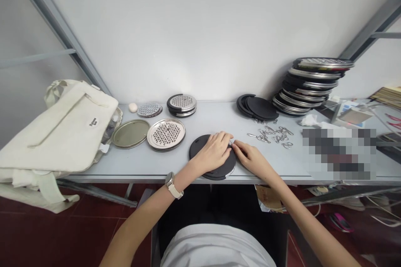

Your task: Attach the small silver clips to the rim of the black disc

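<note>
A round black disc [196, 147] with a thin metal rim lies at the table's front edge. My left hand [216, 150] rests over its top with the fingers bent down toward its right edge, holding it. At that same edge my right hand [250, 158] has thumb and fingers closed in a pinch. A small shiny bit of metal [230, 143] shows between the two hands, partly hidden by the fingers. Right of my hands, several small metal clips [265, 135] lie loose on the table.
Left are perforated metal grater discs [166, 133], plain metal discs [130, 133], a black-rimmed grater stack [182, 104] and a cream bag [62, 129]. Black lids [261, 108] and a tall leaning stack of rimmed discs [308, 85] stand at the back right. A blurred patch covers the right.
</note>
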Tool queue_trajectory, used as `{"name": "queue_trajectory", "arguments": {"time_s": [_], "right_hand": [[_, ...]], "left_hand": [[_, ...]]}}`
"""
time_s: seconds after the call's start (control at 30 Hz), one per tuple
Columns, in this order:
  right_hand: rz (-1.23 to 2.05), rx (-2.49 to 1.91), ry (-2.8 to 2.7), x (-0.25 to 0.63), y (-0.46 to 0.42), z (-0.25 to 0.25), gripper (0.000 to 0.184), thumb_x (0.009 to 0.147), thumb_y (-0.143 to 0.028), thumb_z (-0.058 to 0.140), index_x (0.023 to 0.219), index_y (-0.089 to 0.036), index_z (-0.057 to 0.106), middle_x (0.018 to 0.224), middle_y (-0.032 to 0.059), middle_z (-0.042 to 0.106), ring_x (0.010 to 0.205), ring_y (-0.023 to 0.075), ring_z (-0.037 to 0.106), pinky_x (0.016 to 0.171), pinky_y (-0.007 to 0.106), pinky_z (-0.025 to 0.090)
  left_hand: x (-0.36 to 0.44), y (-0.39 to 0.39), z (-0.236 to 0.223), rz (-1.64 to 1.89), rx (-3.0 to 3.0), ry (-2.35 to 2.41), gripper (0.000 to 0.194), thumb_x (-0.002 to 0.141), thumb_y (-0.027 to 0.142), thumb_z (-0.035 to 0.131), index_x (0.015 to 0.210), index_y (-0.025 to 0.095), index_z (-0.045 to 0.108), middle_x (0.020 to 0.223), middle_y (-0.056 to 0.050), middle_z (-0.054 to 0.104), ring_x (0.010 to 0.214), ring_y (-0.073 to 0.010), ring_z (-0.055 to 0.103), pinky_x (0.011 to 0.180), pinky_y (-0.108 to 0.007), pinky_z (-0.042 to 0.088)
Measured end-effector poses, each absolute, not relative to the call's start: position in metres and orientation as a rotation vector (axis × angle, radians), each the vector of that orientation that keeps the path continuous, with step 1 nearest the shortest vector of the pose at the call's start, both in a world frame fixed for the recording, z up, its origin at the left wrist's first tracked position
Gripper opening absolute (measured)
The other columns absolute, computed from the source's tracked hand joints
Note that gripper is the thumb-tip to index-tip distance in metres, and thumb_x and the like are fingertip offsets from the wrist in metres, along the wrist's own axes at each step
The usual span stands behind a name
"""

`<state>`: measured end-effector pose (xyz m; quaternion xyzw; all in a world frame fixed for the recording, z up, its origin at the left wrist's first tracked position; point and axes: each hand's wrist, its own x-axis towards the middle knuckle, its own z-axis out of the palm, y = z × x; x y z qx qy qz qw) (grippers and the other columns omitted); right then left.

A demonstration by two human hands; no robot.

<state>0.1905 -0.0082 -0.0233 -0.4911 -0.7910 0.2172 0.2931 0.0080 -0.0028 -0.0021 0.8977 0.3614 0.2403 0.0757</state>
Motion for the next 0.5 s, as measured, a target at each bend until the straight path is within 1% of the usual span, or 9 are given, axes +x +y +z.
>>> {"name": "queue_trajectory", "arguments": {"time_s": [0.1, 0.23, 0.4, 0.5], "right_hand": [[0.595, -1.314, -2.12, 0.191, -0.0079, -0.0211, 0.032, 0.096, -0.037, 0.035, 0.069, -0.022, 0.042, 0.059, -0.0018, 0.051, 0.056, 0.0149, 0.049, 0.058, 0.027, 0.034], [0.633, -1.3, -2.118, 0.1934, -0.0081, -0.0203, 0.032, 0.097, -0.037, 0.035, 0.072, -0.021, 0.048, 0.062, -0.0018, 0.055, 0.058, 0.015, 0.051, 0.058, 0.026, 0.035], [0.621, -1.326, -2.1, 0.194, -0.0084, -0.0217, 0.037, 0.097, -0.04, 0.035, 0.067, -0.021, 0.043, 0.056, -0.0031, 0.05, 0.053, 0.0138, 0.047, 0.055, 0.025, 0.034], [0.636, -1.311, -2.101, 0.1943, -0.0084, -0.0221, 0.035, 0.097, -0.039, 0.034, 0.074, -0.02, 0.052, 0.063, -0.0006, 0.059, 0.059, 0.0161, 0.052, 0.058, 0.026, 0.037]], "left_hand": [[0.0086, -0.0034, -0.0003, 0.713, 2.707, 1.064, 0.024, 0.094, 0.017, 0.041, 0.119, 0.016, 0.043, 0.114, -0.008, 0.054, 0.109, -0.0214, 0.051, 0.097, -0.037, 0.04], [0.0094, -0.0043, 0.0022, 0.705, 2.723, 1.035, 0.018, 0.095, 0.015, 0.04, 0.112, 0.017, 0.047, 0.11, -0.007, 0.056, 0.104, -0.0207, 0.053, 0.095, -0.035, 0.04], [0.0096, -0.0036, 0.0014, 0.716, 2.708, 1.05, 0.023, 0.094, 0.016, 0.041, 0.117, 0.016, 0.046, 0.11, -0.008, 0.058, 0.106, -0.0214, 0.054, 0.095, -0.036, 0.039], [0.009, -0.0033, 0.0021, 0.706, 2.719, 1.022, 0.025, 0.094, 0.015, 0.041, 0.118, 0.017, 0.046, 0.11, -0.007, 0.059, 0.107, -0.0209, 0.054, 0.096, -0.036, 0.038]]}}
